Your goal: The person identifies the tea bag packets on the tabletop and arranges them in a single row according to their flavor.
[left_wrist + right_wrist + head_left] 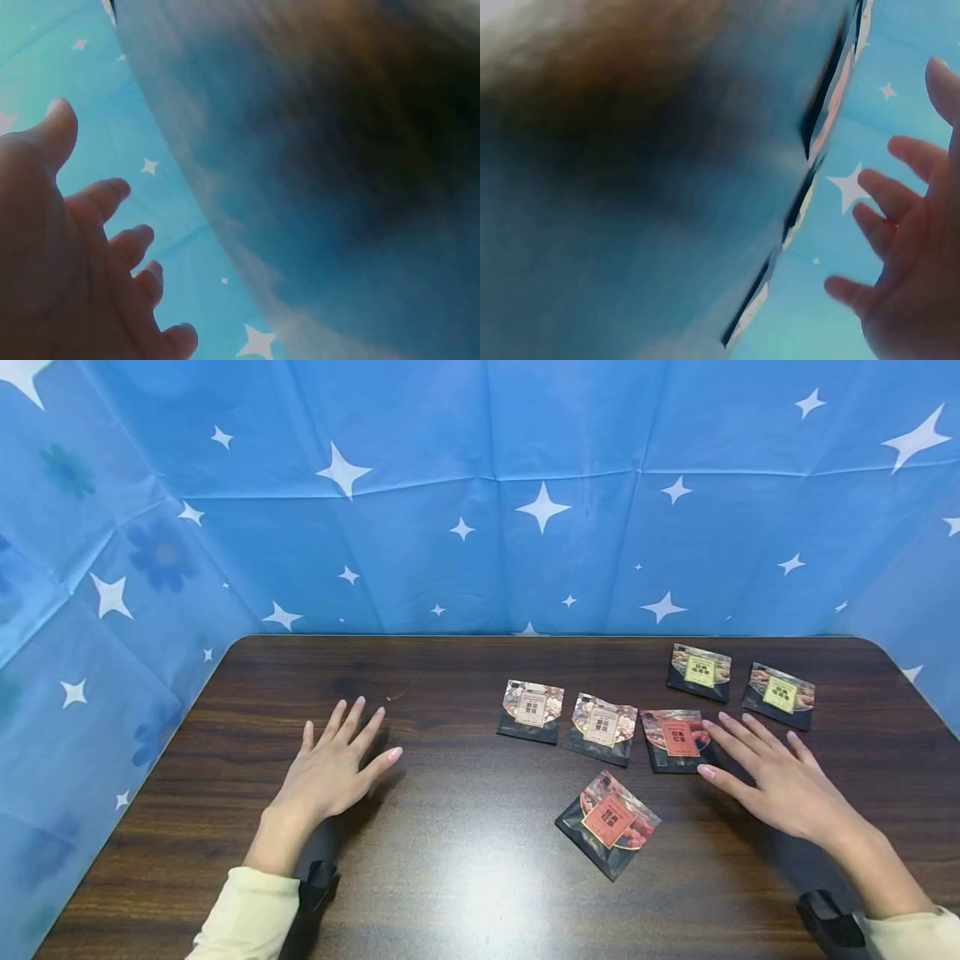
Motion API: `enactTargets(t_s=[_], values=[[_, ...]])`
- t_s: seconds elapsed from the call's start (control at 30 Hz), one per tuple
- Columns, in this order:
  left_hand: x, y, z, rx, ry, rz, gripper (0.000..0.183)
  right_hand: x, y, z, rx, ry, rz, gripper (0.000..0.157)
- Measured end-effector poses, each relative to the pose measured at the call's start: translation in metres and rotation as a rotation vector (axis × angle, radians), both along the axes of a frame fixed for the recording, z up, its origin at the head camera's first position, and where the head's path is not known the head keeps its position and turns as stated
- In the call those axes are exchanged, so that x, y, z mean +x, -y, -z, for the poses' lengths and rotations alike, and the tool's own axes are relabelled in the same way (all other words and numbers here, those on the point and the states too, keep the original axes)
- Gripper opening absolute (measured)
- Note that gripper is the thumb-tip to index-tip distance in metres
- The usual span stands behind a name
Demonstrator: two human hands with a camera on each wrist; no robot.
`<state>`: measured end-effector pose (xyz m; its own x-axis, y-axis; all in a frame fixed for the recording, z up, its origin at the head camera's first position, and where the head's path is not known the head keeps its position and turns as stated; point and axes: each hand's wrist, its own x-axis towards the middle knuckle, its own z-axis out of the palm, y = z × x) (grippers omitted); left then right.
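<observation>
On the dark table lie several flat square sachets in three label colours. Two have beige labels, a left one (530,712) and a right one (602,729). A red-labelled sachet (671,741) lies beside them, and a second red-labelled sachet (609,825) is turned at an angle nearer the front. Two yellow-green ones, a left (699,672) and a right (780,695), lie at the back right. My right hand (780,781), fingers spread, holds nothing; its fingertips overlap the first red sachet's right edge, contact unclear. My left hand (333,768) is spread and holds nothing, left of the sachets.
The wood-grain table (450,793) has rounded back corners and a bright reflection near the front. A blue curtain (420,527) with white stars hangs behind it and along the sides. Dark straps show at both wrists.
</observation>
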<state>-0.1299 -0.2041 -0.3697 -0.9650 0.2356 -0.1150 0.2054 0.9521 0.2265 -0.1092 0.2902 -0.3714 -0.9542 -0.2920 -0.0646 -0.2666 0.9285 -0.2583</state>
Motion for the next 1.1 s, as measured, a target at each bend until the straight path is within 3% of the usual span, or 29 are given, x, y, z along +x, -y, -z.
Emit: enactTargets(t_s=[0.23,0.43,0.6,0.93,1.1], values=[[-0.01,-0.015,-0.004,0.048,-0.014,0.092,0.072,-0.013,0.011,-0.004,-0.143,0.054,-0.087,0.066],[-0.018,-0.039,-0.006,0.163,0.01,0.189,0.066,-0.022,0.021,-0.004,-0.207,0.082,-0.12,0.055],[-0.024,-0.054,-0.005,0.222,0.025,0.247,0.061,-0.025,0.023,-0.002,-0.224,0.077,-0.139,0.047],[-0.044,-0.079,0.0,0.344,0.022,0.32,0.056,-0.025,0.021,-0.003,-0.237,0.145,-0.097,0.048],[-0.055,-0.103,0.001,0.397,0.079,0.337,0.056,-0.025,0.021,-0.003,-0.224,0.157,-0.099,0.049]])
